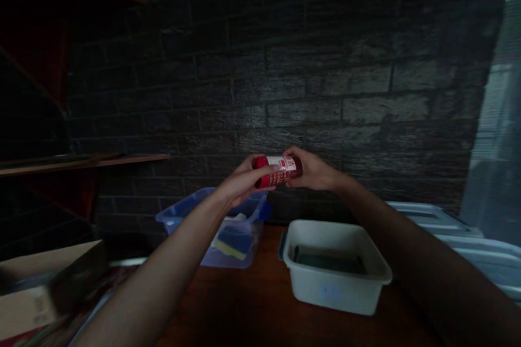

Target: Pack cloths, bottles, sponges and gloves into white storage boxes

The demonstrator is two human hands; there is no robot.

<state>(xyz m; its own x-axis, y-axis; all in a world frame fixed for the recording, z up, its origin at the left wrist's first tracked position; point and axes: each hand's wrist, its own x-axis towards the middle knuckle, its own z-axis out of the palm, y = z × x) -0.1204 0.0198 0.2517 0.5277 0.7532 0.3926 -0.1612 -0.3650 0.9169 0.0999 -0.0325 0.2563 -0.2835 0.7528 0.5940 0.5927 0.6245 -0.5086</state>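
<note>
A red-lidded jar (280,169) with a red and white printed label lies sideways in the air, held between both hands. My left hand (245,178) is closed around its red lid end, the thumb lying along the side. At the darker opposite end, my right hand (308,168) grips the jar with curled fingers. Below and to the left stands a clear blue plastic bin (240,238) holding a blue and yellow item and something white. Under my right forearm is a white plastic tub (337,284) with dark contents that I cannot make out.
The tub and bin rest on a brown wooden table (240,309). An open cardboard box (30,303) is at the lower left, below a wooden shelf (122,161). Clear plastic lids or containers (484,252) lie at the right. A dark brick wall (285,81) rises behind.
</note>
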